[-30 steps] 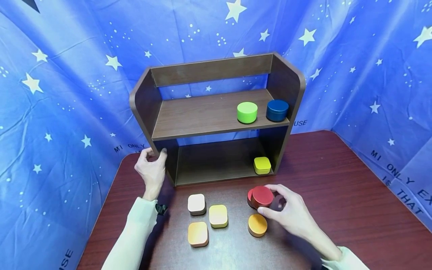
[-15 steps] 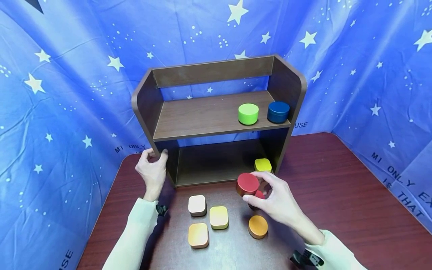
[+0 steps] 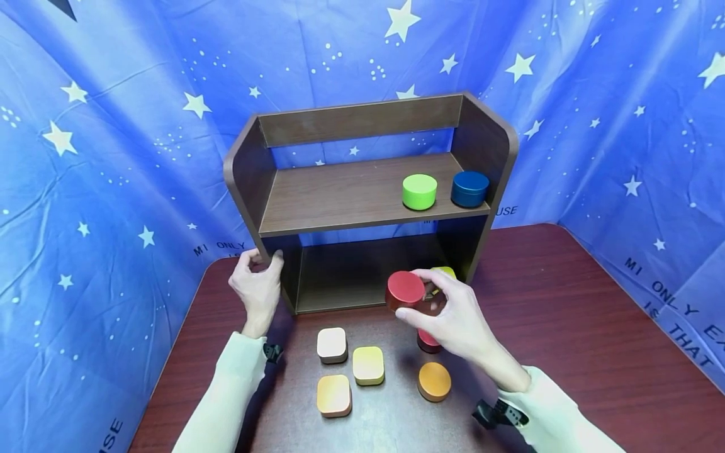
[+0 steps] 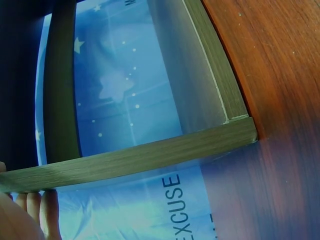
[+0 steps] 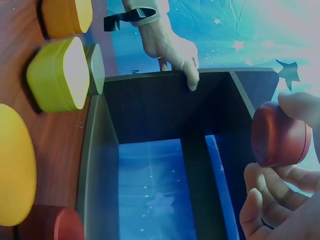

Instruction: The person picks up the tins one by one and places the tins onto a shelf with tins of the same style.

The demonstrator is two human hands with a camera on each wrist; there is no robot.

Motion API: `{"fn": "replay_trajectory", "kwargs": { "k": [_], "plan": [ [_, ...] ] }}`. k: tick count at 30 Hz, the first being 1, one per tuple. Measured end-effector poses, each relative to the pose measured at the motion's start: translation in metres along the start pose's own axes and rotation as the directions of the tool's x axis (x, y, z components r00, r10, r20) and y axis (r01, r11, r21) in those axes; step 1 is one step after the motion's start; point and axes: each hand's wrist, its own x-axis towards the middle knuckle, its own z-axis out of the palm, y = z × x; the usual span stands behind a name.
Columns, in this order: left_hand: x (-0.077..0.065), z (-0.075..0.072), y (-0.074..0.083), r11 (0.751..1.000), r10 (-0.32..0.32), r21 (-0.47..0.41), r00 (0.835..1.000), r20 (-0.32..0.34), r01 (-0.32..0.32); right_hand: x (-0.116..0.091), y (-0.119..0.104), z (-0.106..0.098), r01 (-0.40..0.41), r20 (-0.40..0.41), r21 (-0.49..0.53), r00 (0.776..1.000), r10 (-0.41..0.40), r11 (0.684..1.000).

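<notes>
Your right hand (image 3: 457,319) is pinching a red round tin (image 3: 404,289), the thumb pressing its near side and the fingers closing on its far right side, so the grip is clamped on it. The tin is sitting out at the fingertips rather than deep in the palm, with its left part projecting beyond them and its flat red top facing up. It is hanging raised above the worktop (image 3: 578,314), in front of the lower level of the dark shelf unit (image 3: 328,195). Your left hand (image 3: 257,289) is gripping the unit's left side panel, the thumb lying on the inner face and the fingers on the outer. Below your right hand, a second red tin (image 3: 428,341) is resting on the worktop, partly covered, with an orange round tin (image 3: 434,381) standing nearer you. Behind the fingers, a yellow square tin (image 3: 445,272) is showing only in part on the lower shelf. Above, a green tin (image 3: 420,192) and a blue tin (image 3: 470,189) are standing on the upper shelf, just beside each other.
</notes>
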Motion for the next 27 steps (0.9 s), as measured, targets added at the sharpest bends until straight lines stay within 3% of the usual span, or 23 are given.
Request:
{"fn": "replay_trajectory", "kwargs": {
  "k": [17, 27],
  "plan": [
    [0.000, 0.000, 0.001, 1.000, 0.005, -0.026, 1.000, 0.007, -0.005, 0.046, -0.027, 0.005, 0.103, -0.071, 0.011, 0.992, -0.102, 0.995],
    [-0.001, -0.002, 0.002, 0.998, -0.002, -0.065, 1.000, 0.015, 0.003, 0.066, -0.046, 0.011, 0.163, -0.125, -0.049, 0.978, -0.168, 0.985]
  ]
}}
